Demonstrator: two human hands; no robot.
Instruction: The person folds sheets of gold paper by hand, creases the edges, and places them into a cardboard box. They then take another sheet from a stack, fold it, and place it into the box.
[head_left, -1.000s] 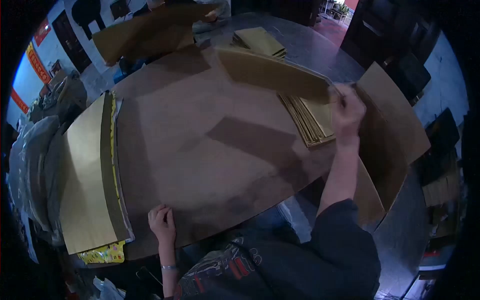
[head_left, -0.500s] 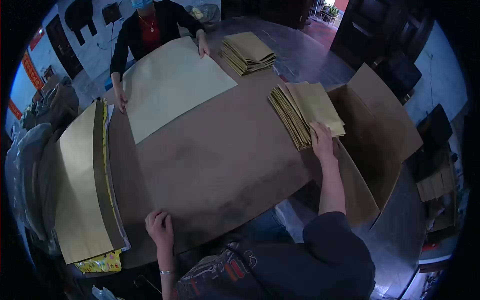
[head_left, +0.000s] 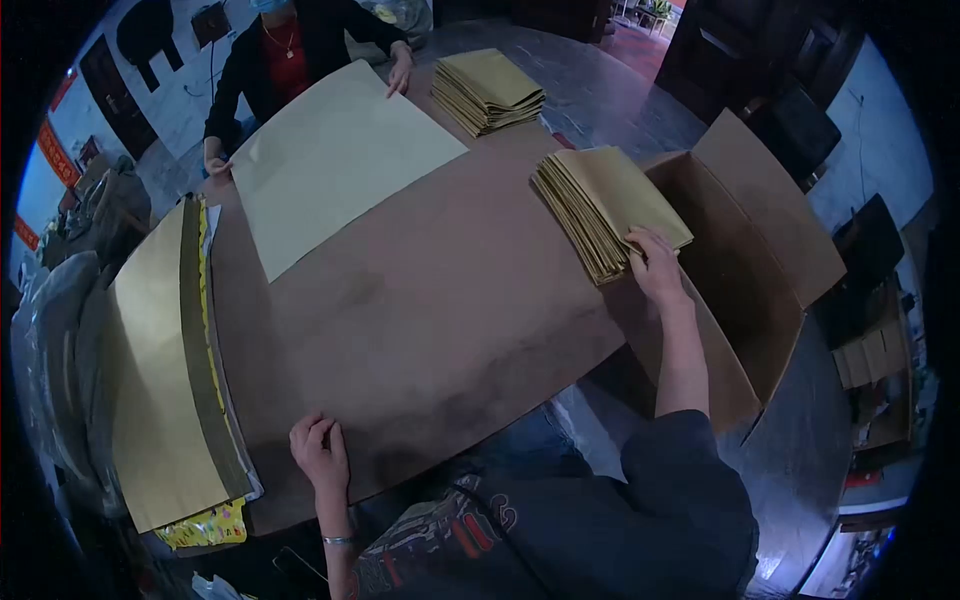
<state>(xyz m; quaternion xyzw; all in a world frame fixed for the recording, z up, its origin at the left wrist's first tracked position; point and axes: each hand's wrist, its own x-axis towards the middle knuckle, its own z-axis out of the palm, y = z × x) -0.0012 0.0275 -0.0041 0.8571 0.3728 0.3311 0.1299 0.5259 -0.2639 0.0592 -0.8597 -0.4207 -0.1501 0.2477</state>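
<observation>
My right hand (head_left: 655, 265) grips the near right corner of the top folded sheet of brown paper (head_left: 625, 195), fingers above and thumb toward the edge. That sheet lies on a thick stack of folded brown paper (head_left: 572, 225) at the table's right side. Down at the near edge, my left hand (head_left: 320, 455) rests on the table with its fingers curled in and nothing visible in them. Across from me a person in a dark jacket (head_left: 240, 75) holds a large pale sheet (head_left: 345, 165) by its two sides, flat on the table.
The brown tabletop (head_left: 420, 300) lies between us. A second folded paper stack (head_left: 490, 85) sits at the far right. An open cardboard box (head_left: 720, 330) stands against the right edge. At the left lies a pile of large flat brown sheets (head_left: 155, 370) beside grey plastic bundles (head_left: 60, 350).
The top folded sheet, raised and askew before, now lies flatter and lined up on the stack under my right hand. The other person's hands have shifted along the pale sheet. My left hand stays put.
</observation>
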